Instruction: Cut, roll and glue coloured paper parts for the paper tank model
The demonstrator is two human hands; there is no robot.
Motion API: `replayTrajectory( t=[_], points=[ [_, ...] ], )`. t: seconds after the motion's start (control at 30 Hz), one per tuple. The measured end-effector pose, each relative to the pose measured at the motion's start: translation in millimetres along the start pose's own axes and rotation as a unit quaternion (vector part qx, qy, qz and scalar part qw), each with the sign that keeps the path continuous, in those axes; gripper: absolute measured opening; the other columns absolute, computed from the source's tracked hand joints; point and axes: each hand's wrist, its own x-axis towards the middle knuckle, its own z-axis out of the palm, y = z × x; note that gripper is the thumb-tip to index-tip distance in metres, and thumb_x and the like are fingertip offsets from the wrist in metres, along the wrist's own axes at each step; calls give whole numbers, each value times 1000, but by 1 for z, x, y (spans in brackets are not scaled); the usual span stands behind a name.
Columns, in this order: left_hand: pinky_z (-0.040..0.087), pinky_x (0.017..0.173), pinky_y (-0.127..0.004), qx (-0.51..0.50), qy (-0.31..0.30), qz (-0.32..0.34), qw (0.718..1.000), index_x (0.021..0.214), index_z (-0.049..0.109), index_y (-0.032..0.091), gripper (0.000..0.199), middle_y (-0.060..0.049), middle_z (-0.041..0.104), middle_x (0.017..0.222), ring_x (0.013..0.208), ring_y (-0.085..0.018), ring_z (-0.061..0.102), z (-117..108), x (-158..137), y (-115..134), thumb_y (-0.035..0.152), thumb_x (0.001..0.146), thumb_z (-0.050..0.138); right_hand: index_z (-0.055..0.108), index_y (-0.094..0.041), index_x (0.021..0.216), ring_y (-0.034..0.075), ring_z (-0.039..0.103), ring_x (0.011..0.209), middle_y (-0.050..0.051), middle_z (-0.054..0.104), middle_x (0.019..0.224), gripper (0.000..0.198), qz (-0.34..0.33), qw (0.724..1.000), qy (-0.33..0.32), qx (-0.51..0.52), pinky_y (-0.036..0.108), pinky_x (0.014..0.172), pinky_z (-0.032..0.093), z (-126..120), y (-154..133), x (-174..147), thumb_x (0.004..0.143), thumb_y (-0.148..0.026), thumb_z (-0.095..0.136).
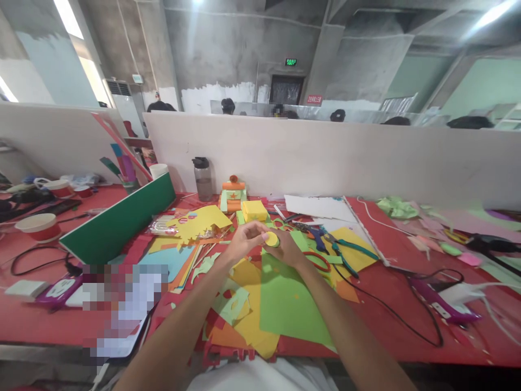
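Over the middle of the red table, my left hand (247, 239) and my right hand (287, 251) meet at a small round yellow paper piece (272, 239). My left thumb presses at its left edge, fingers curled behind. The right fingers bend round its far side and are partly hidden. Under the right forearm lies a green paper sheet (285, 304), on top of yellow paper (254, 326) and cut scraps. Just beyond the hands sits a yellow paper-covered block (254, 210). Behind it stands an orange and pale green paper model (233, 195) with a star on its front.
Teal-handled pliers (353, 251) and red-handled scissors (319, 262) lie to the right. A water bottle (202, 179) stands by the white partition (325, 157). At left are a green board (122, 220), a paper cup (38, 227) and a power strip (61, 290); another power strip (443, 304) lies right.
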Motion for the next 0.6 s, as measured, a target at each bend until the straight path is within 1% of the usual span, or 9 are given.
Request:
replayTrajectory(
  t=[0.1, 0.23, 0.3, 0.43, 0.53, 0.6],
  points=[
    [46, 61, -22, 14, -18, 6, 1000, 89, 68, 14, 33, 0, 61, 72, 63, -10, 56, 0, -1, 0, 41, 74, 80, 63, -16, 86, 13, 47, 63, -1, 60, 74, 15, -1, 1000, 1, 28, 24, 58, 35, 3, 0, 0, 83, -31, 62],
    [44, 59, -21, 52, -35, 28, 998, 99, 69, 16, 32, 0, 59, 76, 63, -10, 53, -2, -2, -3, 42, 80, 74, 60, -17, 79, 13, 44, 60, -3, 56, 68, 16, 13, 998, 3, 53, 23, 56, 34, 6, 1, 0, 81, -32, 63],
    [42, 58, -21, 76, -40, 42, 995, 101, 70, 17, 32, 0, 58, 75, 63, -10, 50, -3, -3, -3, 43, 83, 71, 60, -17, 79, 13, 45, 61, -2, 57, 69, 14, 13, 998, -3, 65, 23, 56, 35, 7, 1, 0, 81, -31, 64],
    [40, 59, -23, 109, -58, 51, 991, 102, 73, 18, 31, -2, 59, 76, 64, -12, 47, -4, -5, -1, 44, 87, 65, 65, -17, 87, 15, 50, 65, 0, 61, 75, 13, 20, 997, -8, 76, 24, 57, 39, 8, -1, 0, 81, -29, 64],
    [38, 59, -24, 126, -62, 54, 989, 105, 74, 19, 32, -3, 58, 77, 64, -12, 46, -4, -5, 0, 44, 87, 65, 67, -18, 90, 17, 52, 67, 1, 61, 74, 17, 22, 996, -7, 83, 25, 58, 41, 8, -1, 0, 81, -31, 64],
    [39, 61, -24, 134, -67, 57, 987, 106, 75, 19, 33, -3, 58, 81, 66, -12, 47, -4, -5, 0, 44, 85, 67, 67, -18, 89, 17, 52, 67, 0, 60, 73, 18, 15, 996, -10, 87, 25, 58, 41, 7, -1, 1, 80, -33, 64]
  ],
)
